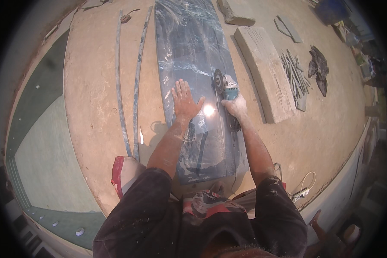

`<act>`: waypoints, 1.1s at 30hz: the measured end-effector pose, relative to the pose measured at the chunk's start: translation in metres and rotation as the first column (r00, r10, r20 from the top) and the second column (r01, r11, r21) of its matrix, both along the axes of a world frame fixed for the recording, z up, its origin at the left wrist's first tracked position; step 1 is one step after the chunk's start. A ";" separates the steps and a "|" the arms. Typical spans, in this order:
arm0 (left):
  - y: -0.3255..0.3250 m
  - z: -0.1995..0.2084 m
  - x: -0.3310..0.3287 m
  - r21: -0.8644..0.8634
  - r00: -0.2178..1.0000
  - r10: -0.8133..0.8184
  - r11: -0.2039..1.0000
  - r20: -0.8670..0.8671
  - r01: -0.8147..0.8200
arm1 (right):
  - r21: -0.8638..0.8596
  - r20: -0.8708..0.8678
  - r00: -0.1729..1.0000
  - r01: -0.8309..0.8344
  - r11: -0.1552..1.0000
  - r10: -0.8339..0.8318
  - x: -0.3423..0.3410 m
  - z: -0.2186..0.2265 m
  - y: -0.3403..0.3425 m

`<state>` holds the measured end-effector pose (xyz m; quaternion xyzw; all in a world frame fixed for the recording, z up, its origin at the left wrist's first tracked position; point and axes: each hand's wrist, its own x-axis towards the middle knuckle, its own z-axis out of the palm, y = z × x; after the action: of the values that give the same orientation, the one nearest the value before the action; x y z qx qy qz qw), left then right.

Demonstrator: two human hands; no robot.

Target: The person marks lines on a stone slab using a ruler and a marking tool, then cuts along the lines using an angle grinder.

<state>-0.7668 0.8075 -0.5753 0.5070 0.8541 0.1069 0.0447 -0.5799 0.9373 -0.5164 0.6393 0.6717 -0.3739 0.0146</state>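
Observation:
A long, dark blue-grey polished slab [191, 56] with pale streaks stretches away in front of me, and the sun glares off its surface. My left hand [185, 105] lies on it palm down, fingers stretched out. Near the slab's right edge, my right hand [237, 107] is wrapped around the body of a teal angle grinder [231, 91]. The grinder's round disc [219, 81] stands upright on the slab's right side, pointing away from me. Whether the disc touches the stone or spins, I cannot tell.
Two narrow strips [136, 81] lie left of the slab. To the right are a thick dusty beam [266, 73], several thin offcuts [295, 77] and a crumpled dark bag [318, 69]. A white cable [307, 182] lies at the lower right. A green sunken basin [47, 150] borders the left.

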 end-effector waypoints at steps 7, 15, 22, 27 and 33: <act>0.001 0.001 0.000 -0.006 1.000 -0.002 1.000 0.001 0.002 | 0.037 -0.001 1.000 0.027 0.999 -0.027 -0.006 0.001 0.004; 0.002 -0.001 -0.002 0.047 1.000 -0.008 0.999 -0.003 0.008 | 0.004 0.001 1.000 -0.001 1.000 0.001 -0.013 -0.001 0.013; 0.002 -0.002 -0.001 0.133 1.000 -0.016 0.991 -0.017 0.018 | 0.037 -0.015 1.000 -0.016 0.999 0.017 -0.015 -0.001 0.017; 0.002 0.000 -0.001 0.135 1.000 -0.010 0.991 -0.016 0.012 | 0.006 0.004 1.000 0.000 1.000 -0.001 -0.020 0.002 0.020; 0.004 -0.002 -0.002 0.136 1.000 -0.005 0.991 -0.022 0.008 | 0.003 -0.010 1.000 0.000 1.000 0.000 -0.025 0.007 0.023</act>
<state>-0.7687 0.8111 -0.5775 0.5126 0.8437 0.1592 0.0013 -0.6049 0.9601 -0.5093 0.6377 0.6723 -0.3758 0.0102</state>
